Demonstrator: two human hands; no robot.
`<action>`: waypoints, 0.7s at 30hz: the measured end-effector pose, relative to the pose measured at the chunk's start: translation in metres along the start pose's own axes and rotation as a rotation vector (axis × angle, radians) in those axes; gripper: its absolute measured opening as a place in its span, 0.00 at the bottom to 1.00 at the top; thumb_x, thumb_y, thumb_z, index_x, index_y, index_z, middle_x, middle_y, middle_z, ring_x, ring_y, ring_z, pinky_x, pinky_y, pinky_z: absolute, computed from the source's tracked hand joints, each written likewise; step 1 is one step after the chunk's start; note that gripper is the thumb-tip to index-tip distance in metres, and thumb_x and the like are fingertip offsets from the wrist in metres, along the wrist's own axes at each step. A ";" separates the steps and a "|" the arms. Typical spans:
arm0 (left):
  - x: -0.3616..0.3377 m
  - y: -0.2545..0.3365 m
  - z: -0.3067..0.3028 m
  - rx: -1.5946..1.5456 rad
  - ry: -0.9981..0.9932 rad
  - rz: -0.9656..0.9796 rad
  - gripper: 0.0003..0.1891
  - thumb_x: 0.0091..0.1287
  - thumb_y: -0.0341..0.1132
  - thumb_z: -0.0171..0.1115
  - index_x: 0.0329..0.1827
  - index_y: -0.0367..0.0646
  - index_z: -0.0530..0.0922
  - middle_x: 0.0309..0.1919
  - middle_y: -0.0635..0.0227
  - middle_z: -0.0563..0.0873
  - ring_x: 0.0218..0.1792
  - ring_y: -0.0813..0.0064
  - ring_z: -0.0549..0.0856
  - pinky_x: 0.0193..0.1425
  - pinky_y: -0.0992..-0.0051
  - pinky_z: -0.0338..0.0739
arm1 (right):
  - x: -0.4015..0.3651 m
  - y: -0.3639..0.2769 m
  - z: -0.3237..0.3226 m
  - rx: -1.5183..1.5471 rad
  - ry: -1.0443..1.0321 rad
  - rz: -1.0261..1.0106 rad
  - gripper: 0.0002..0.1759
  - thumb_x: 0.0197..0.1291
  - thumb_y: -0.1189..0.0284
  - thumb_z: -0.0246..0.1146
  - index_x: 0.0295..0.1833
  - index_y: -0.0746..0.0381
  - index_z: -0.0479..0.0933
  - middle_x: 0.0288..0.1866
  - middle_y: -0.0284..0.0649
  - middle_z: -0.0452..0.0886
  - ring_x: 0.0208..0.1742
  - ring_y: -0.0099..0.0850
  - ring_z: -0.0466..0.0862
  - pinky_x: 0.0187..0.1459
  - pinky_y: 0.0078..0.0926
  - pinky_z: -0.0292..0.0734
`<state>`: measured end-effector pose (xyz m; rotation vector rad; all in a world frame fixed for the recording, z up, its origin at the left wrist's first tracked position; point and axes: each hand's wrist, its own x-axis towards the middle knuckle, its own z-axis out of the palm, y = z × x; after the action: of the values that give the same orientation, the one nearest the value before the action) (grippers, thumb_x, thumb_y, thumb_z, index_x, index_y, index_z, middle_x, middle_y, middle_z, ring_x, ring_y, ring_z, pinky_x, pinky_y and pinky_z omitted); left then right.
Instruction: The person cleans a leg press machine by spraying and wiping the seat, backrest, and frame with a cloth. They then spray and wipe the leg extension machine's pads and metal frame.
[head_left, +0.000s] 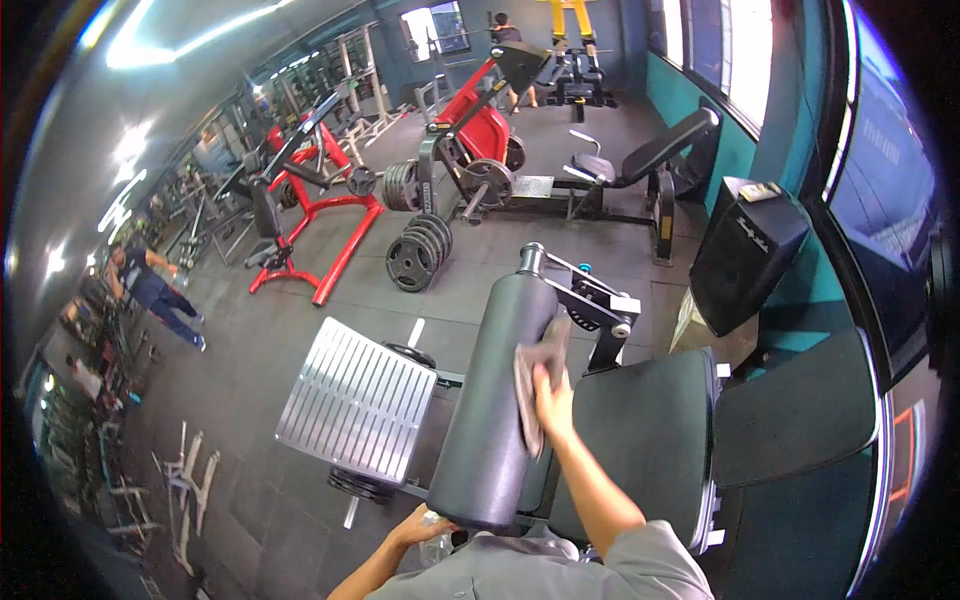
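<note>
My right hand (552, 402) is closed on a greyish-brown cloth (528, 385), which lies pressed against the side of a long black padded roller (495, 400). The cloth is a little blurred. At the roller's near end, my left hand (412, 526) is closed around what looks like a clear plastic bottle (436, 550) with a whitish top. My sleeve and the roller hide part of the bottle. Right of the roller is the black padded seat (640, 440) of the same machine, with its backrest (800, 410) beyond.
A slotted metal footplate (355, 400) sits left of the roller. Weight plates (418, 252), a red machine (325, 215) and a black bench (665, 145) stand ahead. A black speaker (748, 255) is by the windows. One person (150, 280) is at left, another (507, 35) far back.
</note>
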<state>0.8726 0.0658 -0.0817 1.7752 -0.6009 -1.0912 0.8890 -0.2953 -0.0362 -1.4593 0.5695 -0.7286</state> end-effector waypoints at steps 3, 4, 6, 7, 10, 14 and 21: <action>0.012 -0.025 0.013 0.200 0.000 0.032 0.16 0.62 0.40 0.71 0.49 0.41 0.84 0.43 0.59 0.89 0.47 0.66 0.87 0.54 0.66 0.80 | -0.105 -0.042 -0.003 -0.342 -0.086 -0.373 0.39 0.56 0.69 0.68 0.75 0.59 0.66 0.79 0.66 0.52 0.79 0.65 0.55 0.76 0.58 0.53; 0.016 -0.033 0.017 0.302 0.042 0.128 0.18 0.61 0.41 0.71 0.51 0.43 0.84 0.45 0.58 0.89 0.50 0.63 0.87 0.56 0.65 0.79 | -0.130 -0.061 -0.007 -0.440 -0.159 -0.463 0.38 0.53 0.74 0.66 0.73 0.60 0.69 0.80 0.64 0.51 0.78 0.68 0.53 0.76 0.60 0.50; 0.019 -0.044 0.022 0.405 0.106 0.168 0.25 0.58 0.46 0.72 0.58 0.49 0.82 0.54 0.54 0.86 0.58 0.55 0.83 0.63 0.63 0.75 | -0.152 -0.072 -0.012 -0.459 -0.262 -0.486 0.38 0.50 0.75 0.66 0.72 0.59 0.70 0.80 0.65 0.52 0.79 0.69 0.50 0.76 0.64 0.46; 0.017 -0.047 0.024 0.355 0.099 0.127 0.25 0.58 0.46 0.72 0.58 0.49 0.81 0.55 0.54 0.85 0.58 0.55 0.83 0.63 0.62 0.75 | -0.154 -0.073 -0.013 -0.457 -0.287 -0.513 0.38 0.50 0.76 0.65 0.71 0.59 0.70 0.80 0.65 0.52 0.79 0.68 0.50 0.77 0.63 0.46; 0.016 -0.022 0.022 0.329 0.084 0.124 0.23 0.62 0.48 0.69 0.56 0.46 0.82 0.50 0.53 0.87 0.52 0.56 0.86 0.55 0.62 0.79 | -0.111 -0.049 -0.008 -0.349 -0.168 -0.545 0.32 0.56 0.77 0.62 0.70 0.62 0.70 0.79 0.64 0.55 0.80 0.62 0.55 0.77 0.57 0.49; 0.008 -0.012 0.021 0.338 0.067 0.038 0.21 0.68 0.52 0.63 0.49 0.43 0.84 0.34 0.58 0.90 0.32 0.61 0.90 0.42 0.66 0.82 | -0.048 -0.008 0.006 -0.016 0.058 -0.244 0.30 0.68 0.67 0.61 0.70 0.73 0.66 0.68 0.55 0.72 0.70 0.43 0.71 0.71 0.37 0.64; -0.038 -0.018 0.022 0.148 0.302 -0.003 0.25 0.68 0.56 0.63 0.56 0.43 0.84 0.39 0.61 0.91 0.36 0.67 0.90 0.46 0.68 0.82 | -0.097 -0.011 0.003 0.883 -0.231 0.696 0.35 0.70 0.45 0.56 0.72 0.59 0.69 0.67 0.42 0.76 0.66 0.41 0.76 0.70 0.41 0.69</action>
<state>0.8340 0.0930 -0.0860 2.0204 -0.5030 -0.7743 0.8255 -0.2217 -0.0329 -0.4489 0.4418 -0.1829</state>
